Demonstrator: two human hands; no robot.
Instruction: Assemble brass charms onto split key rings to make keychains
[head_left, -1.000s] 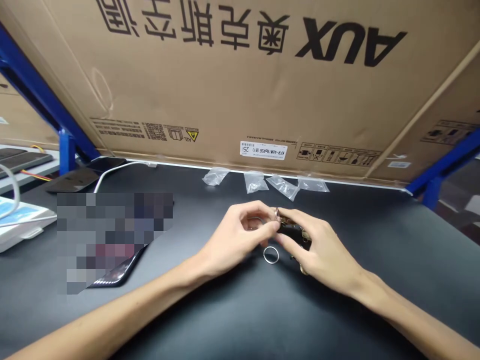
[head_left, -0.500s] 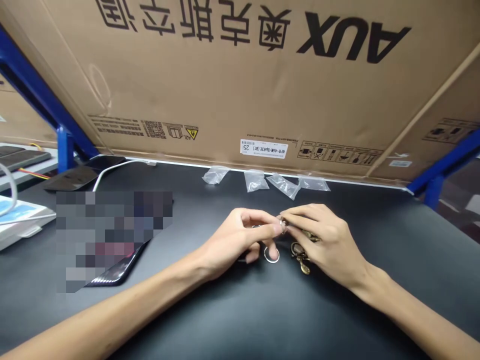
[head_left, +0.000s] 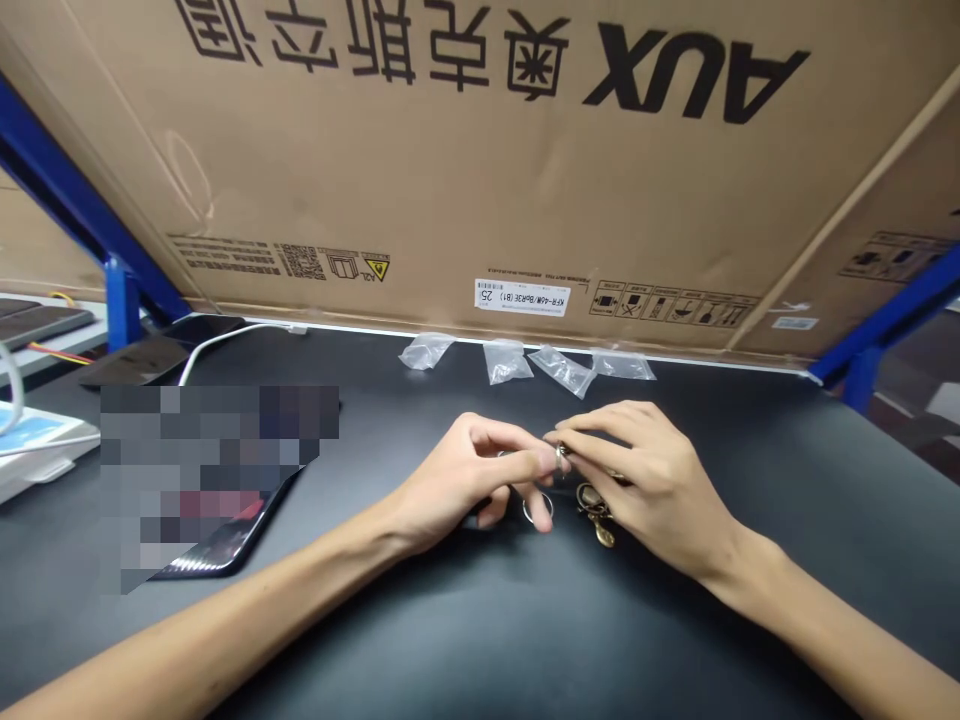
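My left hand (head_left: 465, 485) is closed, with thumb and forefinger pinching a small silver metal piece (head_left: 559, 457). Just below those fingertips is a silver key ring (head_left: 526, 514), partly behind a lower finger. From the other side my right hand (head_left: 660, 470) meets it, fingertips pressed together at the same metal piece. Under the right palm, bronze-coloured keychain parts (head_left: 592, 496) show, with a rounded charm (head_left: 604, 537) at the lower end. The right fingers cover much of this hardware, so I cannot see how the pieces join.
Several small clear plastic bags (head_left: 508, 362) lie along the back of the black table (head_left: 480, 640). A large cardboard box (head_left: 420, 180) stands behind. At left are a black-edged device (head_left: 225, 560), partly pixelated, a white cable (head_left: 196, 350) and a blue metal frame (head_left: 124, 300).
The whole view has shifted slightly left. Both hands stay together at the metal piece, with small finger movements; a left finger now reaches lower across the key ring.
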